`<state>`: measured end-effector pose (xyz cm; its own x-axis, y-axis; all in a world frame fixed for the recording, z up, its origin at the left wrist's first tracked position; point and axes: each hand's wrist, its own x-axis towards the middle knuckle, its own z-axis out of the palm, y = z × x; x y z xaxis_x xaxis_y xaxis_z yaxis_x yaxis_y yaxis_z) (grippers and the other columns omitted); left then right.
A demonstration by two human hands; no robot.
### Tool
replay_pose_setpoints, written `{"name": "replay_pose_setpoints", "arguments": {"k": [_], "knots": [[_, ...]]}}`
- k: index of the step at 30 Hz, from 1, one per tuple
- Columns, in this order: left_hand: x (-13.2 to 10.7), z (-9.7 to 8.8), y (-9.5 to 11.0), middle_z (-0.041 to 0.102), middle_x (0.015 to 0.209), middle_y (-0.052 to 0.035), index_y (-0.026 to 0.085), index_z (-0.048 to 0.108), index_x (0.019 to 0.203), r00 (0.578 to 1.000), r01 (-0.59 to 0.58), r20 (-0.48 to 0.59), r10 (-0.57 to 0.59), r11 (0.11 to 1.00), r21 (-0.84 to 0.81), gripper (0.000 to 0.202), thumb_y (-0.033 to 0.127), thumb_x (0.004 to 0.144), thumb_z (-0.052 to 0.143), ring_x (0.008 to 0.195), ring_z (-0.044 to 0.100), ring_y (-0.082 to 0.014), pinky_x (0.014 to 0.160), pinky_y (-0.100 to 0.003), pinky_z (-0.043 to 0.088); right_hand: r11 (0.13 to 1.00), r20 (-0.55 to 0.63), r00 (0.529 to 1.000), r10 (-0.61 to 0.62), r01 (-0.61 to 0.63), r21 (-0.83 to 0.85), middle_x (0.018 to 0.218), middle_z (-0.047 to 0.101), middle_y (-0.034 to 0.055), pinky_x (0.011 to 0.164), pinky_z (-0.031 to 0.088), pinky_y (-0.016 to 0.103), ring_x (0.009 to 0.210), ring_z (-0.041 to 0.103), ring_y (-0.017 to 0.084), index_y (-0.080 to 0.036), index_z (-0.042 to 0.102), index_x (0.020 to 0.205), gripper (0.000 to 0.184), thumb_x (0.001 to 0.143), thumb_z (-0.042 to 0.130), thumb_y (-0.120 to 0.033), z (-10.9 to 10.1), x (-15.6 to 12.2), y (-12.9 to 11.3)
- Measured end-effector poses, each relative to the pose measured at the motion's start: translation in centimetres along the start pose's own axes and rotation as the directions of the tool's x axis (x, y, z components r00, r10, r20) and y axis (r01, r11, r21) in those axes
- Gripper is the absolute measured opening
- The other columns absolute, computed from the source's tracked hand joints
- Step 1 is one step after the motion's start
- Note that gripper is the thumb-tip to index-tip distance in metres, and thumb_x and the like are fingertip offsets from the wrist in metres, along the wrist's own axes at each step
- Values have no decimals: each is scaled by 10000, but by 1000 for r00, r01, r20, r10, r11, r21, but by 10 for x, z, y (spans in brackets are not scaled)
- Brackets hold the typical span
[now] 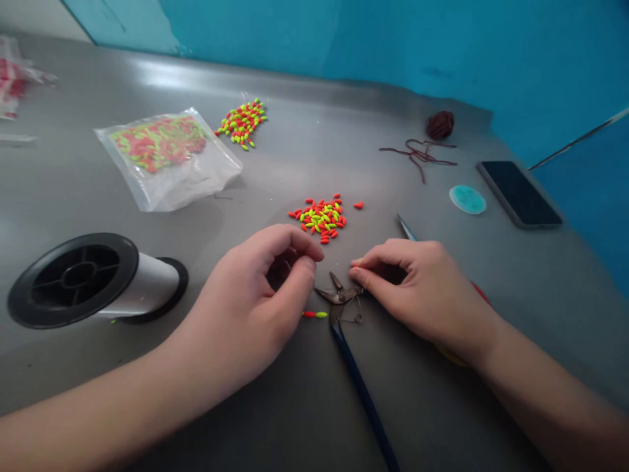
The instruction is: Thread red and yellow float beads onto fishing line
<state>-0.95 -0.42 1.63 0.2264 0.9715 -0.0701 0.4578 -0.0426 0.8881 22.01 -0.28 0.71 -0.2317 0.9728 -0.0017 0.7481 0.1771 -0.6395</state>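
Observation:
My left hand (260, 295) is closed in a pinch above the table, thumb against forefinger; anything between them is too small to make out. Opposite it, my right hand (417, 288) pinches what looks like a red bead (353, 265) at its fingertips. Between and just below the hands lie pliers (361, 387) with a dark blue handle, their jaws apart and a wire spring showing. A short row of red and yellow-green beads (315, 314) sits beside my left thumb. Just beyond the fingers is a loose pile of similar beads (322, 218).
At left stand a large spool (142, 282) and a clear bag of beads (167, 151), with another bead pile (243, 123) behind. Brown cord (422, 154), its ball (439, 124), a turquoise disc (468, 199) and a phone (518, 193) lie right. A pointed metal blade (405, 227) emerges behind my right hand.

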Motion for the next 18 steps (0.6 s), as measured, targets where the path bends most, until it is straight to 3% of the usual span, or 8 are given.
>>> {"name": "replay_pose_setpoints", "arguments": {"k": [7, 11, 14, 16, 18], "knots": [[3, 0, -1, 751, 867, 39, 256, 741, 970, 999, -22, -25, 23, 1000, 20, 92, 271, 986, 651, 788, 674, -163, 623, -256, 487, 999, -6, 1000, 13, -13, 45, 805, 821, -34, 659, 516, 319, 735, 733, 178, -253, 825, 870, 135, 958, 746, -189, -5, -1, -2], [1, -1, 2, 756, 884, 42, 255, 733, 980, 997, -63, -53, 63, 998, 0, 118, 276, 1027, 627, 800, 684, -151, 651, -248, 503, 994, -135, 990, -32, 46, 99, 779, 803, -36, 661, 516, 301, 710, 701, 159, -258, 794, 859, 177, 1015, 715, -232, -10, -5, -9], [-4, -4, 5, 779, 1009, 36, 262, 739, 1085, 988, -130, -80, 129, 991, -17, 124, 301, 1055, 626, 931, 712, -152, 799, -247, 535, 974, -209, 975, -69, 111, 197, 826, 825, -36, 679, 533, 281, 732, 710, 144, -264, 802, 870, 154, 1007, 747, -218, -12, -10, -17], [-10, -4, 5, 777, 1165, 35, 279, 728, 1200, 980, -193, -62, 191, 981, -32, 166, 325, 1051, 672, 1096, 707, -155, 962, -241, 523, 948, -196, 975, -104, 157, 276, 853, 843, -41, 679, 546, 263, 746, 725, 129, -262, 816, 887, 120, 987, 784, -204, -12, -14, -22], [-14, -4, 5, 766, 1250, 47, 303, 710, 1263, 970, -241, 4, 242, 967, -79, 225, 329, 1039, 721, 1181, 692, -147, 1034, -222, 504, 911, -168, 972, -167, 217, 351, 866, 850, -36, 704, 569, 252, 772, 748, 123, -245, 830, 903, 92, 969, 811, -183, -11, -17, -26]]}}
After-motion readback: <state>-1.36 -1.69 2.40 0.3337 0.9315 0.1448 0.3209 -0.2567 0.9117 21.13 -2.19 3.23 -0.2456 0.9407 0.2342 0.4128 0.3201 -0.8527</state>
